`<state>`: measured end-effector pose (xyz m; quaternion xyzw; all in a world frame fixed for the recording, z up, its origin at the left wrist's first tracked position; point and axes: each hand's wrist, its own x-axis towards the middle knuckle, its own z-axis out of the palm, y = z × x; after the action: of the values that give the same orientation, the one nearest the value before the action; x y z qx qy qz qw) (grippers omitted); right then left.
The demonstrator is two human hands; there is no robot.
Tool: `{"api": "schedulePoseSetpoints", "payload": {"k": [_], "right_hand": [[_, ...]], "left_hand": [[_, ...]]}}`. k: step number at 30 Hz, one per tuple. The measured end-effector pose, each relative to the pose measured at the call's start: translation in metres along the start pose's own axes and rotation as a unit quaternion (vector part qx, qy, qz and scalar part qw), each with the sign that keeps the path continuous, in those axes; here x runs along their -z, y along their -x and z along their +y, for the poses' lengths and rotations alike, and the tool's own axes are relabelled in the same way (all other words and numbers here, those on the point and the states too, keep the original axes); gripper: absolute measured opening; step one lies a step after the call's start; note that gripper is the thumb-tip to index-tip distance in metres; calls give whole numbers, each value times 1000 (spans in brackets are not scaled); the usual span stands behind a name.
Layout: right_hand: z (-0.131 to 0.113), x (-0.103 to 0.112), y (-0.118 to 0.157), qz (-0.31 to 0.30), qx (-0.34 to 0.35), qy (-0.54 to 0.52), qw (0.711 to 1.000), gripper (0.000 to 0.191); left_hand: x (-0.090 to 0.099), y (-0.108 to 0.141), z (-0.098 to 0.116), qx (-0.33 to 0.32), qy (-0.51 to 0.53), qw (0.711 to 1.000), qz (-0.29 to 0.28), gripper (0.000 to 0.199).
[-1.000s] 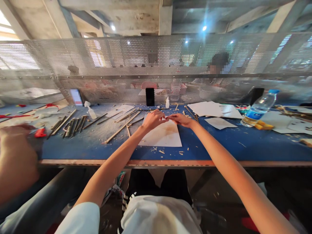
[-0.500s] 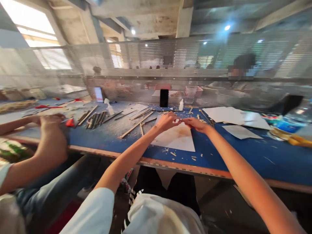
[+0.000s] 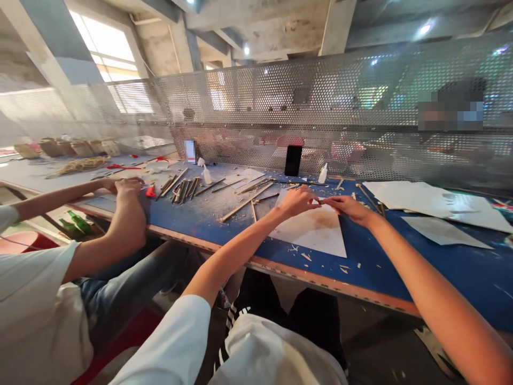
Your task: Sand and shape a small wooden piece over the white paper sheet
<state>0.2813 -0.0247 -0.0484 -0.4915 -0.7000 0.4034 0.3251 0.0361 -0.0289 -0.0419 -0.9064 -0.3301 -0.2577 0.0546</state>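
My left hand (image 3: 294, 202) and my right hand (image 3: 348, 208) meet fingertip to fingertip above a stained white paper sheet (image 3: 316, 235). Between them they pinch a tiny pale sliver (image 3: 321, 200), too small to name exactly. Behind my left hand lies a long bamboo stick (image 3: 246, 202) on the blue workbench (image 3: 385, 267). A bundle of thin bamboo sticks (image 3: 182, 191) sits farther left, near a co-worker's hands (image 3: 128, 187). Those hands are beside a red-handled tool (image 3: 150, 191).
A perforated metal screen (image 3: 320, 101) runs along the bench's far side, with a black phone (image 3: 293, 160) and white glue bottles (image 3: 323, 174) before it. Loose paper sheets (image 3: 420, 198) lie at right. Wood shavings dot the bench, whose front edge runs below my forearms.
The view has swung and tilted, so the bench now slants down to the right. My hands stay pinched together over the sheet, and more of the co-worker's arm and body shows at left.
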Motion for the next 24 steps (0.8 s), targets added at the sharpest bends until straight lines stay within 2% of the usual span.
{"api": "schedulePoseSetpoints", "payload": {"k": [7, 16, 21, 24], "right_hand": [[-15, -7, 5, 10, 11, -2, 1000, 75], [-10, -8, 3, 11, 7, 1, 1000, 76], [-5, -2, 0, 57, 52, 44, 996, 78], [4, 2, -4, 92, 81, 113, 986, 78]], "left_hand": [[-4, 0, -1, 4, -1, 1000, -4, 15], [-6, -1, -1, 21, -4, 1000, -10, 19], [-5, -2, -1, 27, 0, 999, -18, 23], [-4, -2, 0, 33, -3, 999, -22, 28]]}}
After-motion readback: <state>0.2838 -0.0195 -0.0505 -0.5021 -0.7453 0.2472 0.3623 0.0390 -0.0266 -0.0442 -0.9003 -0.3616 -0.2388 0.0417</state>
